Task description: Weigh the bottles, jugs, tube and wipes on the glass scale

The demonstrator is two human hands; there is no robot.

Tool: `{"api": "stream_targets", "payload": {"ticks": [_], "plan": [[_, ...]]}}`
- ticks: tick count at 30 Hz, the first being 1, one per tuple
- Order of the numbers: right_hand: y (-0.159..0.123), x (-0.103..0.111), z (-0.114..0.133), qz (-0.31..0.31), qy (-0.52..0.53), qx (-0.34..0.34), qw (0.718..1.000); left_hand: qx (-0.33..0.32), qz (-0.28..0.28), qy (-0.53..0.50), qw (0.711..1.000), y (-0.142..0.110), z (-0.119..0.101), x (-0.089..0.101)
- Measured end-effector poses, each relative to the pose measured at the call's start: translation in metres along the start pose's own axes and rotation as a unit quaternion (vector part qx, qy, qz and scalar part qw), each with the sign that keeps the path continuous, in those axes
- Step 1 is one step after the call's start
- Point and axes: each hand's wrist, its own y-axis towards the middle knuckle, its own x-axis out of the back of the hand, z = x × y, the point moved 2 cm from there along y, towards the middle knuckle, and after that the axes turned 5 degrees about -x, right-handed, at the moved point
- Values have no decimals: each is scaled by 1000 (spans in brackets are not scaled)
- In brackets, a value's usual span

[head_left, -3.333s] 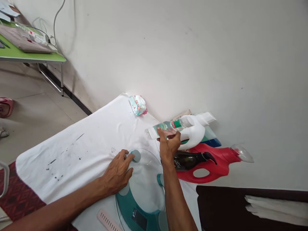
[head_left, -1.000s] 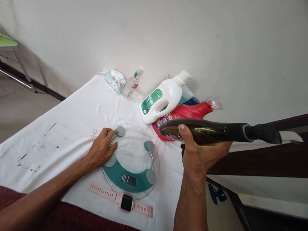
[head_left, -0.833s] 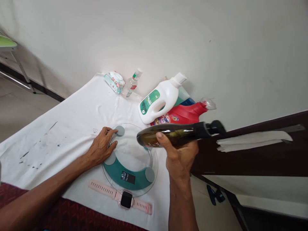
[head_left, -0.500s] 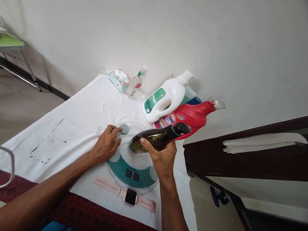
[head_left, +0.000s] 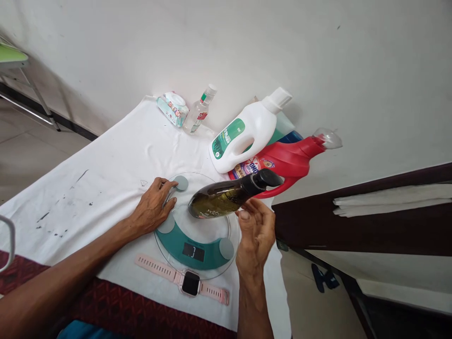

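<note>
Dk green pump btl (head_left: 217,200) (black top) stands upright on rnd glass scale (head_left: 176,246) w/ teal band.

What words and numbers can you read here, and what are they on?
"OMO": red bottle.
Dark bottle: lettering too blurred.
White bottle: label too blurred.
Clear bottle: print too small.
Teal-and-white pack: print too small.
Scale display: lit marks, no clear number.

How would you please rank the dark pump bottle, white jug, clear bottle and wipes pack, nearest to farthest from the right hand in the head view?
1. Dark pump bottle: over the scale, beside the right hand.
2. White jug: behind it, near the wall.
3. Clear bottle: left of the jug.
4. Wipes pack: farthest, left of that bottle.
</note>
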Motion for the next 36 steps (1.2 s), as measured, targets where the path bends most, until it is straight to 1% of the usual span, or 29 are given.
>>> {"api": "stream_targets", "payload": {"ticks": [3,5,8,11,17,27,31,36], "plan": [[-7,20,-24,-50,-10,-53,997,1,0,1,1000,0,0,0],[-10,29,-37,-77,-13,-70,995,6,5,3,1000,1,-1,0],[-14,35,-51,-116,-24,-68,991,18,17,5,1000,2,-2,2],[-15,34,-60,-128,-30,-68,989,24,24,7,999,3,-4,3],[-16,34,-65,-119,-30,-65,990,24,26,17,999,3,-3,3],[-15,35,-68,-113,-49,-81,989,35,30,8,999,4,-5,2],[-15,36,-68,-115,-69,-81,988,34,25,9,999,3,-4,2],[-15,36,-66,-112,-73,-81,988,35,34,13,999,4,-5,3]]}}
